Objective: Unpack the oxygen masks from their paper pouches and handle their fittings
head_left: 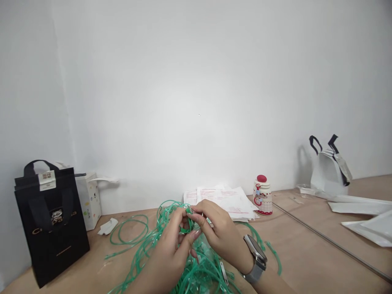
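Observation:
A tangled heap of thin green tubing (196, 269) lies on the wooden table (306, 253) in front of me. My left hand (171, 253) and my right hand (219, 232) meet above the heap, fingers pinched together on a small coil of the green tubing (185, 226). A watch (255, 257) is on my right wrist. A loose loop of the same tubing (130, 230) lies flat to the left of the heap.
A black paper bag (52, 228) stands at the left, a small white box (88, 200) behind it. Printed papers (226, 202) and a red-topped figurine (262, 196) sit by the wall. A white bag (329, 171) and white sheets (367, 224) lie right.

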A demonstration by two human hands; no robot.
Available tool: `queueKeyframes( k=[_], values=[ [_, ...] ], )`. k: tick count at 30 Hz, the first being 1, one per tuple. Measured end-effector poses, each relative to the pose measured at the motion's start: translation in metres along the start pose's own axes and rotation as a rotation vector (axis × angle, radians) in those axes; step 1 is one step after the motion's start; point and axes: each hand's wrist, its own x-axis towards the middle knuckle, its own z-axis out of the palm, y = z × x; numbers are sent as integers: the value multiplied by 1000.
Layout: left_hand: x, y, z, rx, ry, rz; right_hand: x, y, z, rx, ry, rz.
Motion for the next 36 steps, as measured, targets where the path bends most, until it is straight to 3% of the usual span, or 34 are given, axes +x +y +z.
queueKeyframes(
  k=[5, 12, 20, 29, 36],
  values=[
    [4, -7, 3, -60, -25, 6, -3, -2, 2, -185, 37, -74],
    [8, -14, 4, -103, -27, -36, -5, -2, 9, -256, 101, 75],
    [8, -13, 9, -21, 61, -167, -7, 3, 23, -142, 68, 346],
    [7, -10, 7, -14, 54, -191, -6, 4, 20, -27, 29, 386],
    [4, -4, 19, -75, 38, -139, 7, 27, 2, 401, 222, 659]
  ],
)
